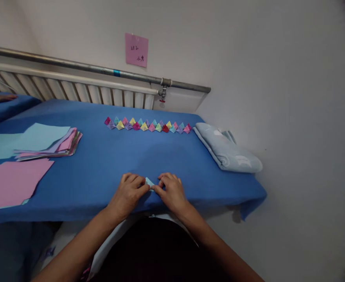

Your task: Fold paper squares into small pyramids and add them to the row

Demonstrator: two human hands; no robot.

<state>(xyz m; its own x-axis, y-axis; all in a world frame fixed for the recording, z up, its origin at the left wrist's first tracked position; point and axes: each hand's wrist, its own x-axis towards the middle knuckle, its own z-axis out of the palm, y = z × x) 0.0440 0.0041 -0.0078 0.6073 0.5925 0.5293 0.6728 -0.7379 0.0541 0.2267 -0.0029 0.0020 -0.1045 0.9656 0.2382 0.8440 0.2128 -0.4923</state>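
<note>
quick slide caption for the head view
Left hand and right hand at a small light-blue paper, a row of colourful folded pieces beyond.

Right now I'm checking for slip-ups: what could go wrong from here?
The small light-blue paper lies at the fingertips of the left hand and right hand, so a fold might land crooked if either slips. The pink sheets lie near the front edge of the blue cloth and could slide off if brushed.
</note>
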